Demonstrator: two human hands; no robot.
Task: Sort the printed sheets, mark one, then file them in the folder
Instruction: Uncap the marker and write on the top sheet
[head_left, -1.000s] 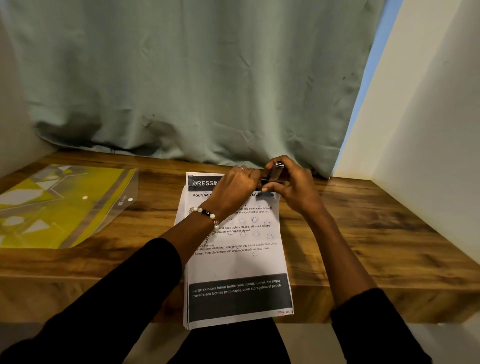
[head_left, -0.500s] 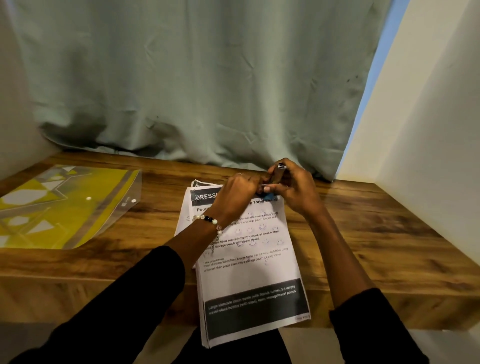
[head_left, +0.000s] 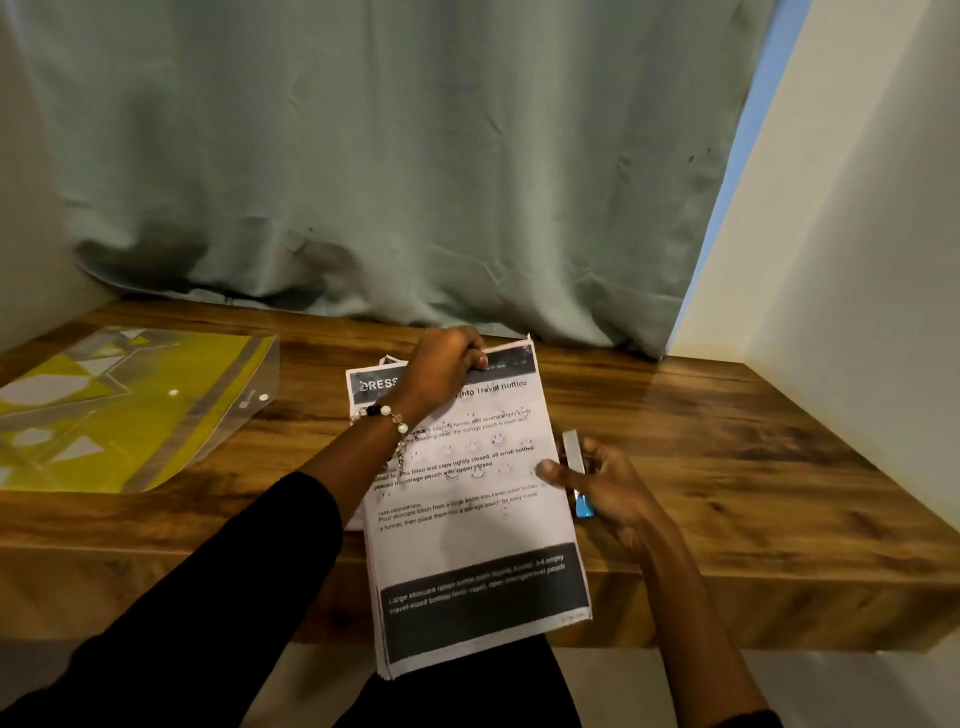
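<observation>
My right hand (head_left: 610, 486) has come away from the stack's far edge, its grip curled round the stapler (head_left: 575, 467), while my left hand (head_left: 447, 364) pinches the printed sheets (head_left: 478, 519) mid-worktop, so filing in the folder (head_left: 119, 410) at far left likely follows.

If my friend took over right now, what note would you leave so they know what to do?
Left hand: grips the top edge of the printed sheets.
Right hand: holds a small blue-and-grey stapler beside the stack's right edge.
The sheets lie stacked on the wooden table, their lower end hanging over the front edge.
The yellow folder lies at the far left, with no sheets in it.
Done: sheets gathered in one stack.
Left: whether one is marked cannot be told; put the stapler down, then file the stack in the folder.
</observation>
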